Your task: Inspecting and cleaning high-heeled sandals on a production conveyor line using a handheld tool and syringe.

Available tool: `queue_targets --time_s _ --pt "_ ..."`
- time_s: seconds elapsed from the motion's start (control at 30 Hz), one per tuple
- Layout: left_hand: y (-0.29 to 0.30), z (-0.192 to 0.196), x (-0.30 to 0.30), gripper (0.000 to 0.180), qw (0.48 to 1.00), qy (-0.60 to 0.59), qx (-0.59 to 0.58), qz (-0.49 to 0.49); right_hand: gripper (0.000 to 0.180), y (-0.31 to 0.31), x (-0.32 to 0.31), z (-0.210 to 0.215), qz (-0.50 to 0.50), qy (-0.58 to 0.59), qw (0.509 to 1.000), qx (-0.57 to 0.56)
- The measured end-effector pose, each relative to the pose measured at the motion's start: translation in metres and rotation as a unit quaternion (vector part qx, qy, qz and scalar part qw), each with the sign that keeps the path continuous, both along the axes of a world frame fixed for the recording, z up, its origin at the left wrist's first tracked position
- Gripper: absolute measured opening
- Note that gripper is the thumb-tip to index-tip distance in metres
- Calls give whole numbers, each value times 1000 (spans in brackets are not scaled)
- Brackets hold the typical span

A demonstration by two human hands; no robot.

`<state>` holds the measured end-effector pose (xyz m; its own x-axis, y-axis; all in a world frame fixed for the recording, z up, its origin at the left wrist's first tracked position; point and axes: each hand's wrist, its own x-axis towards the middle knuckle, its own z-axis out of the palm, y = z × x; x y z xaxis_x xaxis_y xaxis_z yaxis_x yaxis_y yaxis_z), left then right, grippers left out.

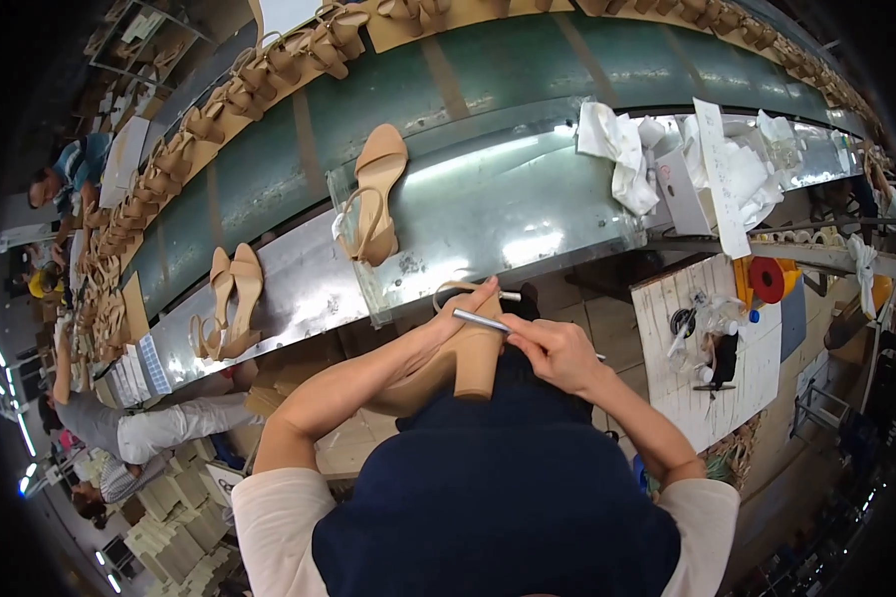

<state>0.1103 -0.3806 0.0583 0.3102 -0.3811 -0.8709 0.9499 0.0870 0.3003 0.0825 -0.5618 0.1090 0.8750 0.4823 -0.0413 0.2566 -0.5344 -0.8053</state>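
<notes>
Close in front of my body, my left hand [442, 333] is closed round a tan block-heeled sandal [476, 366]. The sandal's thick heel points down toward me, and its strap loops above my fingers. My right hand [560, 354] grips a slim silver metal rod-like tool [481, 320], which lies across the sandal near the top of the heel. My fingers hide part of the tool, so its exact kind does not show. Beyond my hands, a single tan sandal [380, 159] rests on the clear sheet covering the bench.
A pair of tan sandals [237, 284] stands on the metal ledge [314, 279] to the left. Many sandals line the far side of the green conveyor [348, 114]. Crumpled white paper [622, 159] lies at right, above a white side table [672, 383]. Other people work at left.
</notes>
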Motion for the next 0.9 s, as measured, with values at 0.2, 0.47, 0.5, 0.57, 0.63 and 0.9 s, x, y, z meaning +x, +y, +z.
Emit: queue_targets --time_s 0.2,0.47,0.5,0.57,0.63,0.9 --pt "4 3 3 62 1000 7 -12 -2 34 -12 13 47 -229 -63 951 196" --pt "7 4 4 57 999 28 -21 6 30 -10 24 53 -185 -59 969 156" --pt "7 2 4 58 999 24 -29 8 30 -13 15 43 -216 -46 954 203" --pt "4 -1 2 58 999 20 -39 3 31 -8 -4 6 -130 -38 984 120" --pt "2 -5 1 58 1000 23 10 12 31 11 -10 -25 -62 -32 988 137" --pt "7 -9 7 59 998 28 -47 -4 27 -2 -6 -15 -65 -103 985 120"
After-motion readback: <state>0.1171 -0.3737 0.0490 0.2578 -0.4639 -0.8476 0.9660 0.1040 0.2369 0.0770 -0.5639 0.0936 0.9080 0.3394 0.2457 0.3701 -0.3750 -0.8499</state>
